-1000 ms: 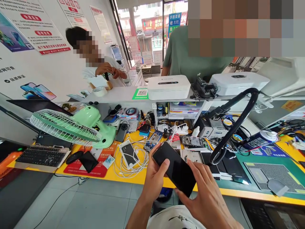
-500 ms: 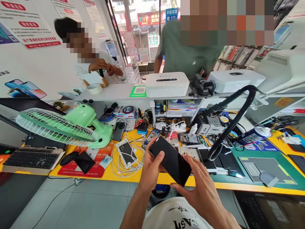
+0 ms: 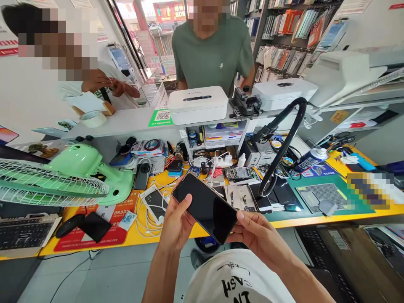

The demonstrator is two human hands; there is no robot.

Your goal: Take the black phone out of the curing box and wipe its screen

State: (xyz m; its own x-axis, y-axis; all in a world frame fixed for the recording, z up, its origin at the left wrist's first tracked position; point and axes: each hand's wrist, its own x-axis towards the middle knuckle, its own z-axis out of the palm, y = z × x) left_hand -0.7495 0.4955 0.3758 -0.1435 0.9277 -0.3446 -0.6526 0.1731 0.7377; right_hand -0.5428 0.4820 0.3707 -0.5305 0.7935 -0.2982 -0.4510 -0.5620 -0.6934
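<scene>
A smartphone [image 3: 203, 206] with a dark screen facing up is held in front of me, tilted down toward the right. My left hand [image 3: 178, 216] grips its left end, the thumb lying on the screen edge. At the lower right corner my right hand [image 3: 252, 229] pinches the phone between thumb and fingers. Behind it on the bench lie opened phone parts and a circuit board [image 3: 240, 173]. A white phone [image 3: 155, 203] with a coiled white cable rests to the left of my hands.
A green fan [image 3: 116, 185], a keyboard [image 3: 27, 231] and a mouse [image 3: 70, 226] occupy the left side. A black flexible lamp arm [image 3: 285, 145] arches over the right, near a spray can [image 3: 311, 160] and a green mat [image 3: 339, 185]. Two people stand behind the counter [image 3: 126, 126].
The view has turned to the right. My right hand has shifted from spread fingers beside the phone to a pinch on its lower right corner. The left hand keeps its hold.
</scene>
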